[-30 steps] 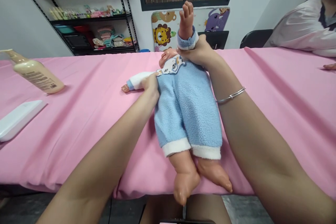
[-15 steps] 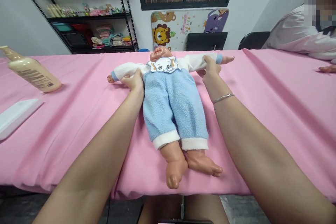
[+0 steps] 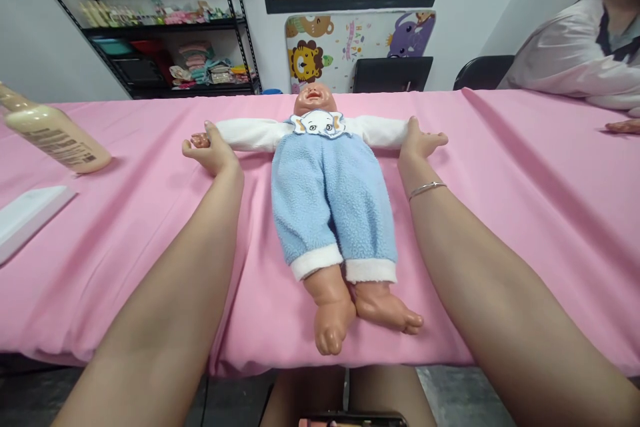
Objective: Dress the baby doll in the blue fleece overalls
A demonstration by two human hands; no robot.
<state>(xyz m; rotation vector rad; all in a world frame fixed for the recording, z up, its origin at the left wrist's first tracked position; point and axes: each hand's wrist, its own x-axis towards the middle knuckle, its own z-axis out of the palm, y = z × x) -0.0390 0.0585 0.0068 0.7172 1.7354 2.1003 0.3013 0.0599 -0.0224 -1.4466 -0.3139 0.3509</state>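
Observation:
A baby doll (image 3: 330, 187) lies on its back on the pink-covered table, bare feet toward me. It wears light-blue fleece trousers and a white-sleeved top with an elephant-face collar. Both its arms stretch straight out sideways. My left hand (image 3: 216, 152) is round the doll's wrist on the left side, thumb on top, with the doll's small fingers showing past it. On the right side, my right hand (image 3: 419, 141) grips the other sleeve end, hiding the cuff and most of that doll hand. A bracelet (image 3: 427, 189) circles my right wrist.
A tan pump bottle (image 3: 60, 137) and a white flat box (image 3: 33, 217) are at the left on the pink cloth (image 3: 525, 213). A person in a pale top (image 3: 565, 60) sits at the far right, a hand on the table. Shelving (image 3: 160, 30) stands behind.
My left hand has slid outward along the doll's arm to its wrist. My right hand has shifted slightly outward to the cuff. The doll's head has tipped forward and its arms are straighter.

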